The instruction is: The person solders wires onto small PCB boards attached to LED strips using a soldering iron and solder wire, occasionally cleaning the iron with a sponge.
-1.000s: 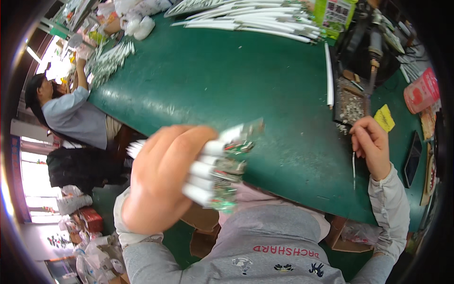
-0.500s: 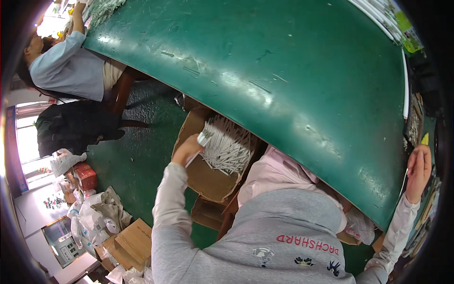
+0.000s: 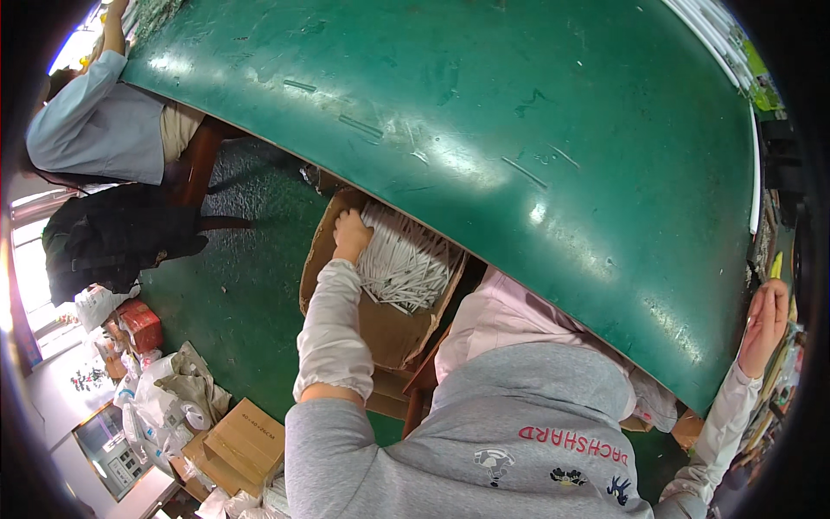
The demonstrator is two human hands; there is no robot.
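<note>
My left hand (image 3: 353, 235), fingers curled, is down inside an open cardboard box (image 3: 313, 270), at the left side of a heap of thin white sticks (image 3: 408, 264). What lies within its fingers is hidden. At the far right, beside the end of the green table (image 3: 519, 112), is my right hand (image 3: 762, 322). Its fingers are stretched and lie close together, with the palm partly showing. Just beyond these fingertips a yellow pointed piece (image 3: 776, 265) sticks up; whether the hand touches it I cannot tell.
Dark slivers and scraps lie on the tabletop. Long white tubes (image 3: 709, 39) line its far right edge. Another person in a light blue shirt (image 3: 104, 121) sits at upper left, near a chair with a black garment (image 3: 112, 233). Cartons (image 3: 246, 441) and plastic bags (image 3: 160, 402) crowd the lower left.
My left hand, which held a bundle of white sticks at the box's left side, has moved farther into the box, toward its far-left corner. My right hand stays nearly in place. The view has shifted slightly.
</note>
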